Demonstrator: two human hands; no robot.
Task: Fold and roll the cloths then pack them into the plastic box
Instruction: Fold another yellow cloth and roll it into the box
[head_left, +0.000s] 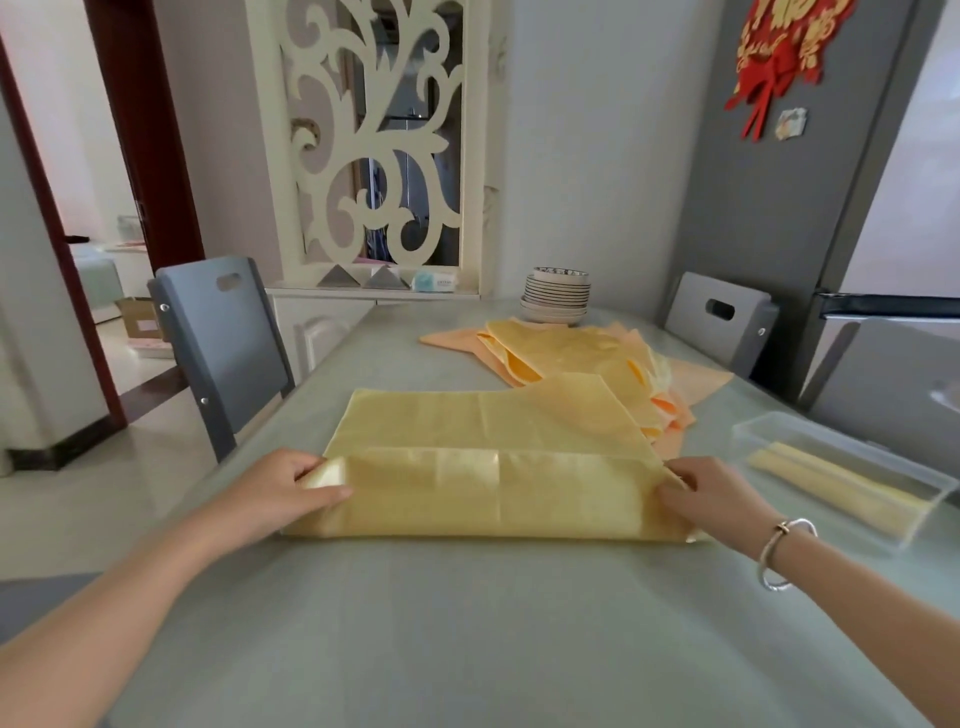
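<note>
Both forearms reach in from 7 and 5 o'clock to a yellow cloth (493, 467) half folded on the desk (467, 623).

Left hand (280, 493) pinches the cloth's left end, thumb on top and fingers (311, 462) curled under the fold; right hand (711, 499), bracelet (782, 553) on its wrist, pinches the right end the same way, wrists low and palms turned inward. Risk, as I judge it: if 1 hand pulls ahead of the other, the slippery fabric skews and the roll comes out tapered, too loose for the box. At 3 o'clock the plastic box (769, 426) holds what looks like 2 rolled cloths (841, 483). At 1 o'clock lies the pile of unfolded cloths (571, 353), touching the working cloth's far corner; behind it, stacked bowls (557, 296).
</note>
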